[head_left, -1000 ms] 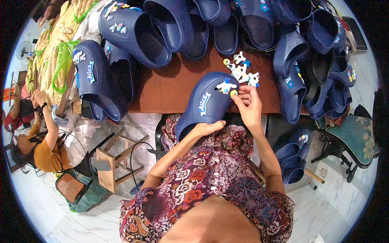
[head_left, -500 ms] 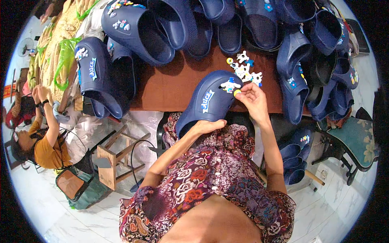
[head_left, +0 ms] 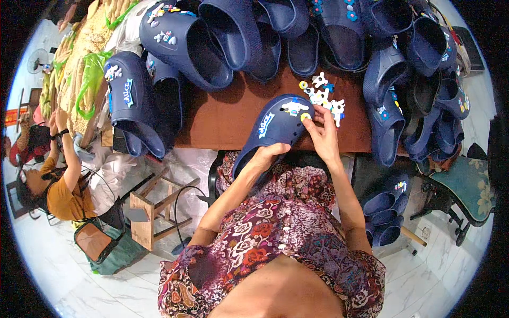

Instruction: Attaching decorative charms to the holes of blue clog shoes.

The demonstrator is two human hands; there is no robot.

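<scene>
Navy blue clog (head_left: pixel 273 130), brown table (head_left: pixel 228 119), floral purple dress (head_left: pixel 275 233)

Floor: pale marbled tile (head_left: pixel 63 270). Brown wooden tabletop (head_left: pixel 222 119) at centre. Small bare-wood stool (head_left: pixel 151 209) at left. Chair with teal floral cushion (head_left: pixel 469 185) at right. Lighting bright, even.

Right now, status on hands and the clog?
Left hand grips navy clog at its heel. Right hand fingertips press small charm onto its toe. Loose charms lie beside; nothing blocking.
</scene>
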